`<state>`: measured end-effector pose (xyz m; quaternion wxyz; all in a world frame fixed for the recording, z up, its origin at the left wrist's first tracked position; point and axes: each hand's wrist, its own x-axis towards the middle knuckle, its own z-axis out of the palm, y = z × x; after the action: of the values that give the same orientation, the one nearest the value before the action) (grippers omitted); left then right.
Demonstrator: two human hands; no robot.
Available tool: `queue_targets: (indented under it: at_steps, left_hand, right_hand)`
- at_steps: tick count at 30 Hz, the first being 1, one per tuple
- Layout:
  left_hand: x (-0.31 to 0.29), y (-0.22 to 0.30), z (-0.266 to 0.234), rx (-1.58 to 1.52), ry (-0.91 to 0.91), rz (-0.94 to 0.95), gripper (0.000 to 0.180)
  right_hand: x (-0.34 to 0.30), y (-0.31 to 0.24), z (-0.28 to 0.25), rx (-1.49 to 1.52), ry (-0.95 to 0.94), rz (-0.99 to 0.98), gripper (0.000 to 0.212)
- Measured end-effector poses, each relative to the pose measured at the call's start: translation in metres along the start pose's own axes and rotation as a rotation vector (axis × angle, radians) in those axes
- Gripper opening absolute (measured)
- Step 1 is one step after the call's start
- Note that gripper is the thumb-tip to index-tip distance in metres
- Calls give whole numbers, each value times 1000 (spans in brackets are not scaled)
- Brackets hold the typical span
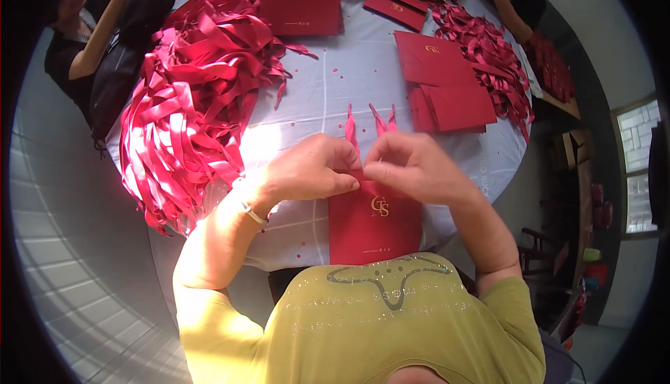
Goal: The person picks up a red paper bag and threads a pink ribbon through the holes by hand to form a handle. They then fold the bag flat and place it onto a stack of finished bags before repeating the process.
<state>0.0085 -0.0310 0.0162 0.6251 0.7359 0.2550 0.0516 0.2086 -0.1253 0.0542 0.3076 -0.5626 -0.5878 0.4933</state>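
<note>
A flat red paper bag (375,227) with gold print lies before me at the table's near edge. My left hand (317,169) is closed at its top edge, thumb in front and fingers behind. Beside it, my right hand (415,164) is pinched at the same edge, its fingertips almost meeting the left ones; what lies between them is too small to make out. Pink-red ribbon ends stick up beyond the bag: one ribbon (350,127) by the left fingers, another ribbon (380,120) behind the right hand.
A big heap of red ribbons (188,98) covers the table's left side. Red bags (443,70) are stacked at the right, by a smaller ribbon pile (481,42). Another bag (300,4) stands at the back. Two people, one person (87,42) and another person (513,0), sit across.
</note>
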Motion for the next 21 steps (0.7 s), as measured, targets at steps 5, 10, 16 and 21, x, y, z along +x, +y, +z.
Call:
queue_targets:
  at_steps: [5, 10, 16, 21]
  left_hand:
    - [-5, 6, 8, 66, 101, 104, 21]
    - [-13, 29, 16, 164, 164, 98, 26]
    - [-18, 29, 19, 131, 179, 94, 25]
    - [-17, 37, 21, 181, 144, 95, 25]
  right_hand:
    - [17, -6, -18, -221, -143, -14, 9]
    - [38, 1, -26, -83, -444, 85, 11]
    - [50, -7, -20, 69, -517, 444, 11]
    - [53, 14, -15, 182, -463, 457, 13]
